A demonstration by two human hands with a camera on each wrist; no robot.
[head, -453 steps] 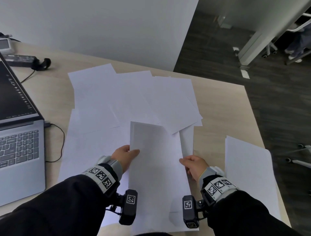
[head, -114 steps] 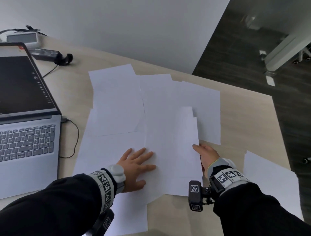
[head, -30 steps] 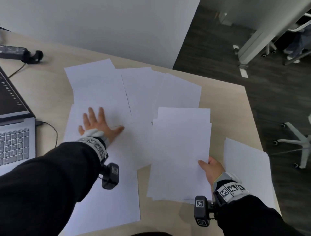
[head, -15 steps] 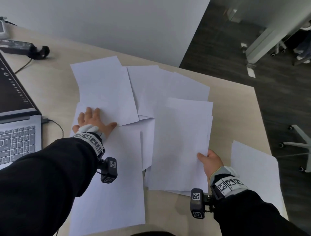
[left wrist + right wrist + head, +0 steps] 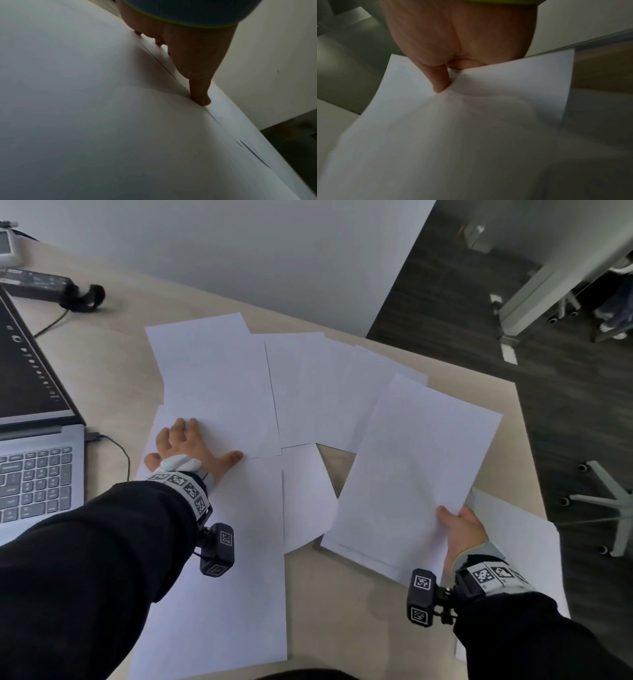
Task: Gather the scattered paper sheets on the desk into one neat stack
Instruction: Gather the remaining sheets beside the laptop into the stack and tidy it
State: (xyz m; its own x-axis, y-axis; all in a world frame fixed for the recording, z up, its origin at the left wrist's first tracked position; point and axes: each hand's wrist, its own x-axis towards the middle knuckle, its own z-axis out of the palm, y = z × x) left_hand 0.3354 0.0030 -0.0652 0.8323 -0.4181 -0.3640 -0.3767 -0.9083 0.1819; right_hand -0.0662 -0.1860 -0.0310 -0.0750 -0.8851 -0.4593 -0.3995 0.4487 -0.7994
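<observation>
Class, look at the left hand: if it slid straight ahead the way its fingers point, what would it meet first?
The left hand already lies on the far-left paper sheet; going on, it would probably cross only that sheet, then bare desk.

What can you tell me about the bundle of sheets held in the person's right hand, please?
The bundle of sheets is plain white paper, blank on its upper face, several sheets roughly aligned with lower edges slightly offset. It lies tilted clockwise at the desk's right side, overlapping the scattered sheets behind it. The right hand pinches its near right corner, thumb on top; the right wrist view shows the paper buckling there.
</observation>
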